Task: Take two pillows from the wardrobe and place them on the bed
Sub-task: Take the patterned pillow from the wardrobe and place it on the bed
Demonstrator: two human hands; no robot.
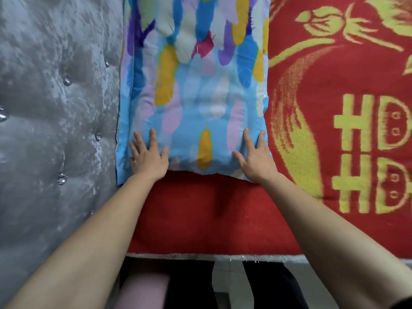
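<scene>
Pillow (196,85) lies flat on the red blanket (209,210), its left edge against the grey headboard (55,108), with left hand (148,156) and right hand (256,158) pressing its near corners, fingers spread.

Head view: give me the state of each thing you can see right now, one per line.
Pillow: lying flat on the bed beside the headboard, both hands on its near corners.
Left hand: open, fingers spread, pressing the pillow's near left corner.
Right hand: open, fingers spread, pressing the near right corner.
Red blanket: spread flat under the pillow.
Grey headboard: tufted, against the pillow's left edge.
</scene>
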